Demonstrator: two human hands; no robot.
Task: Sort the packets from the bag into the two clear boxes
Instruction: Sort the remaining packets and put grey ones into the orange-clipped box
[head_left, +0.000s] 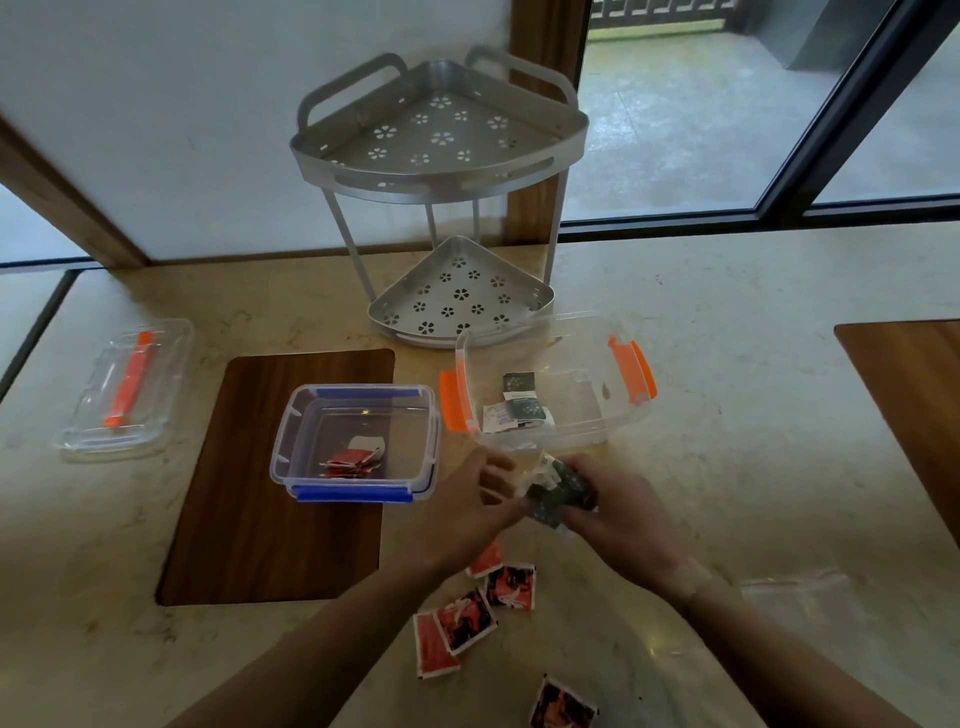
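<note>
Red packets (470, 618): loose on the marble counter nearest the person, unsorted; one more at the bottom edge.
Bag (795, 597): clear, flat on the counter at right, seemingly emptied.
Right hand (618, 512): closed around a bunch of dark packets (558, 491), just short of the orange box.
Left hand (480, 506): fingers partly open, touching the bunch's left side; whether it grips is unclear.
Step advice: square the bunch, carry it over the rim, release low so none spill.
Blue box (356, 444): on the wood inlay, holds red packets.
Orange box (550, 387): holds dark packets.
Lid (124, 392): far left.
Rack (441, 192): metal, behind.
</note>
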